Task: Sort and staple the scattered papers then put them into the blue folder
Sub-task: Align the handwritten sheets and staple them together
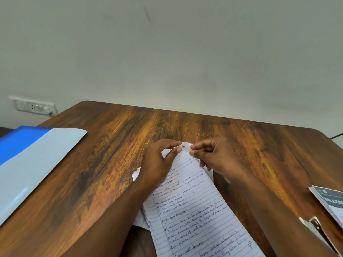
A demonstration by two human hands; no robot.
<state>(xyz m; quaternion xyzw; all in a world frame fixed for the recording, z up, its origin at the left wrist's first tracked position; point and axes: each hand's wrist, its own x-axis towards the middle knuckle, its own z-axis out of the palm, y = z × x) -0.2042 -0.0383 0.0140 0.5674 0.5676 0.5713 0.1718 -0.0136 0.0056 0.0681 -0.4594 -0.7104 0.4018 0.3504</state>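
Note:
A stack of lined, handwritten papers (pixel 193 210) lies lengthwise on the wooden table (pixel 115 145), its near end hanging over the front edge. My left hand (pixel 159 162) pinches the far top edge of the stack from the left, thumb and forefinger on the sheet. My right hand (pixel 213 156) pinches the same top corner from the right. The blue folder (pixel 26 164) lies open at the table's left side, its pale inner flap facing up. A stapler (pixel 315 227), partly visible, sits at the right near the table's front edge.
A printed grey booklet (pixel 332 201) lies at the right edge. A wall socket (pixel 34 107) with a plug sits behind the table's far left corner. The wall stands directly behind the table's far edge.

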